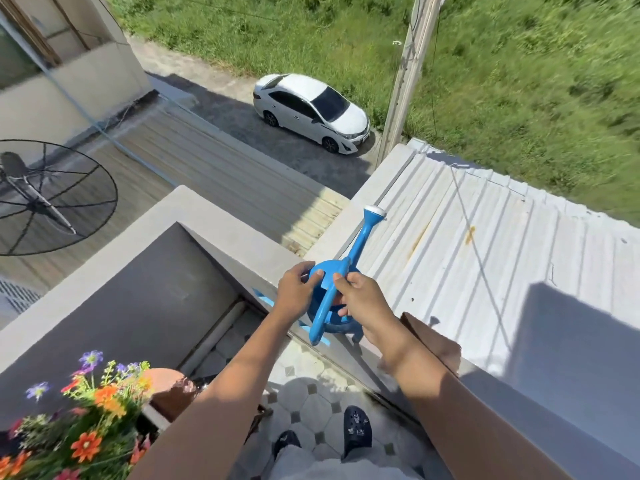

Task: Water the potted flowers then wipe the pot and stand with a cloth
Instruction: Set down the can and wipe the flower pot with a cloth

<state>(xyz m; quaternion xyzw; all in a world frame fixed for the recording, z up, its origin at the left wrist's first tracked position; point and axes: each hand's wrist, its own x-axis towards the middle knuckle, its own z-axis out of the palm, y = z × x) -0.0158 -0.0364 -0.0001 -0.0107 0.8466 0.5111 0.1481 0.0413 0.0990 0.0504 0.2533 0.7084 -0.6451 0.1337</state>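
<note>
Outdoors on a sunlit upper-floor balcony, a person holds a bright blue plastic watering can (332,299) with both bare hands above the grey concrete parapet (221,233), its long spout angled up and away to a white-faced rose (374,213) over the neighbouring corrugated metal roof (485,244). Left hand (297,292) rests on the can's rounded top, fingers curled against the body; right hand (362,299) is wrapped around the looped blue handle, thumb on top, fingers tucked underneath. Whether the can's base touches the ledge cannot be told, as the hands and forearms cover it. Potted flowers (83,417), orange, purple and red among green stems, stand at the lower left, well apart from the can, beside a terracotta-coloured pot (169,389) partly hidden by the left forearm. Dark shoes (356,427) stand on the patterned tile floor (308,403) below. Beyond the wall are a black mesh satellite dish (52,195), a white car (311,110) parked on the lane, a concrete utility pole (405,81) and a wide stretch of green grass (519,64)
</note>
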